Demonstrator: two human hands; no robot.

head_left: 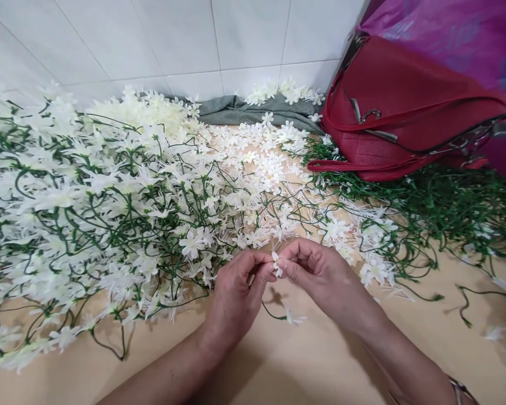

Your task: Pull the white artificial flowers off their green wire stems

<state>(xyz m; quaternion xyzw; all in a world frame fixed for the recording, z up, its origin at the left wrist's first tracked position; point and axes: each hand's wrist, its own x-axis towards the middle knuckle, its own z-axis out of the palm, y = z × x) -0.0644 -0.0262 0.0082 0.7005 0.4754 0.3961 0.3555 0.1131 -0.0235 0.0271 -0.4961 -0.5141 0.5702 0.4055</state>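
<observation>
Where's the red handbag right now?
Head view, upper right: the red handbag sits against the purple bag, on the green stems, right of the grey cloth.

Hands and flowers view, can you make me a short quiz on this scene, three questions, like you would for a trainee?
1. Multiple choice: what do the fingertips of the left hand and right hand pinch?
A) A red strap
B) A small white flower
C) A piece of grey cloth

2. True or false: the red bag is on the right side of the view, beside a heap of green stems.

3. Fill in the blank: the wall behind the big pile of white flowers is covered with pale ____.

Key: 1. B; 2. True; 3. tiles
</observation>
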